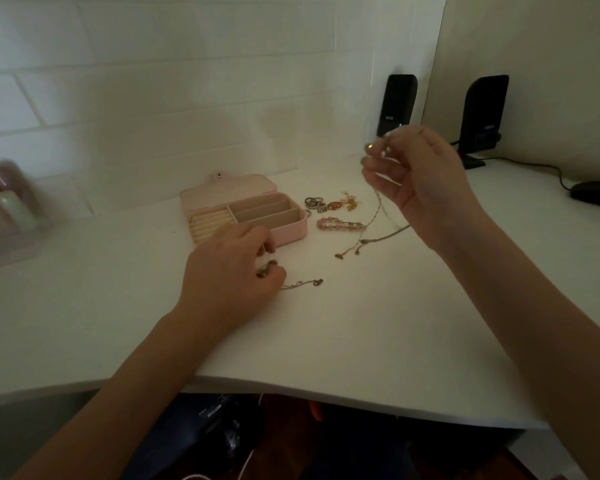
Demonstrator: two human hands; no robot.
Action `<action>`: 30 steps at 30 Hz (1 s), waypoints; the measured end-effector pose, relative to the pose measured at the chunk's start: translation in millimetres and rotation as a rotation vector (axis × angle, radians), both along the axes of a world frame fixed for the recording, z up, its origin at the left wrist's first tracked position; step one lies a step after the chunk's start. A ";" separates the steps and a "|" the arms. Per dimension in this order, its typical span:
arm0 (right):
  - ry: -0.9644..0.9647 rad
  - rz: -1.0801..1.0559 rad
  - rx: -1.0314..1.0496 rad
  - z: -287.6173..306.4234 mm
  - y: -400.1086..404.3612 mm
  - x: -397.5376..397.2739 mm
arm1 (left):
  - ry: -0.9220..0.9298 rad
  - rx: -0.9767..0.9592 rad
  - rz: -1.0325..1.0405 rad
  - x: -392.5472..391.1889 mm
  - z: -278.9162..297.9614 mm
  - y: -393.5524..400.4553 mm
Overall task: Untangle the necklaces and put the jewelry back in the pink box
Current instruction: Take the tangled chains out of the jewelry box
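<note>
Thin silver chain necklace (378,216) hangs from the pinching right hand (420,178), right of the open pink box (291,230); left hand (229,271), nearer the box, pinches a short gold chain (302,283).

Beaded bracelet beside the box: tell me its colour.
Pink beads on the bracelet, lying right of the pink box; head view.

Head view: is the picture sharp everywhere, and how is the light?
Head view: dim, soft light; the bottles at far left are smeared by blur; the pink box and both hands, left and right, are fairly clear; the table edge bends from wide-angle distortion.
</note>
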State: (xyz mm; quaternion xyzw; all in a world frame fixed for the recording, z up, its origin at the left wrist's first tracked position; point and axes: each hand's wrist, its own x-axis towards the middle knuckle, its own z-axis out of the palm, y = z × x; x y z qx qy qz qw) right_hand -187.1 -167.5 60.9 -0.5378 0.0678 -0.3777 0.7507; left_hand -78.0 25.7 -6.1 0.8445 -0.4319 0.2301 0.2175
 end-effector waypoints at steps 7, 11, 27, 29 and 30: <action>0.037 0.204 -0.077 0.6 8.9 0.1 | 0.513 -0.252 -0.390 -20.0 21.0 -39.2; 0.053 0.215 -0.110 -0.3 5.0 -3.3 | 0.811 -0.385 -0.544 -35.5 32.0 -73.1; 0.213 -0.317 0.040 -20.0 -56.7 -13.3 | 1.014 -0.538 -0.384 -33.0 11.2 -81.0; 0.238 -0.378 0.000 -23.8 -65.1 -16.7 | 1.036 -0.553 -0.382 -33.4 11.7 -81.0; 0.266 -0.412 -0.045 -26.3 -68.9 -18.1 | 1.045 -0.560 -0.383 -33.7 11.5 -81.0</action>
